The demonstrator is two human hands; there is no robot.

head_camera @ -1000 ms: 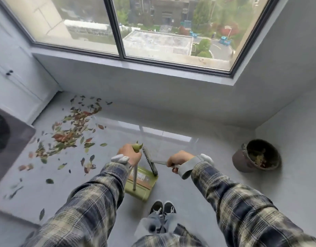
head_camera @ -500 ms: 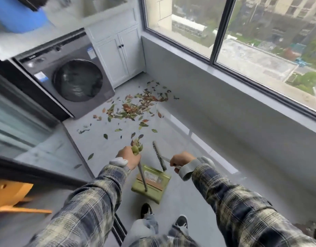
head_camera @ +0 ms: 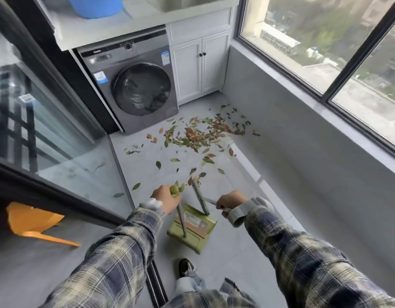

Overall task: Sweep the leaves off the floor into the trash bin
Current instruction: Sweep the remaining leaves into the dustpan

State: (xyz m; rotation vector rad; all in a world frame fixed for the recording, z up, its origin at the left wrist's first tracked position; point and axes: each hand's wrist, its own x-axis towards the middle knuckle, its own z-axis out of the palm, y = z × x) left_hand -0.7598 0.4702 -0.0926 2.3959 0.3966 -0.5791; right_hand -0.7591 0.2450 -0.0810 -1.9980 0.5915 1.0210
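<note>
Green and rust-brown leaves lie scattered on the floor just in front of the washer. They are thickest off its right corner, and strays trail away from it toward me. Well apart from the washer, near my shoe, the dustpan sits low, though I cannot tell whether it touches the floor. My left grip is wrapped round the green top of its pole. My right grip is closed round the thin metal handle of the broom, whose head points toward the washer, over the dustpan's far edge. Right of the washer stands a white cabinet. Over the washer runs a counter with a blue basin on it.
</note>
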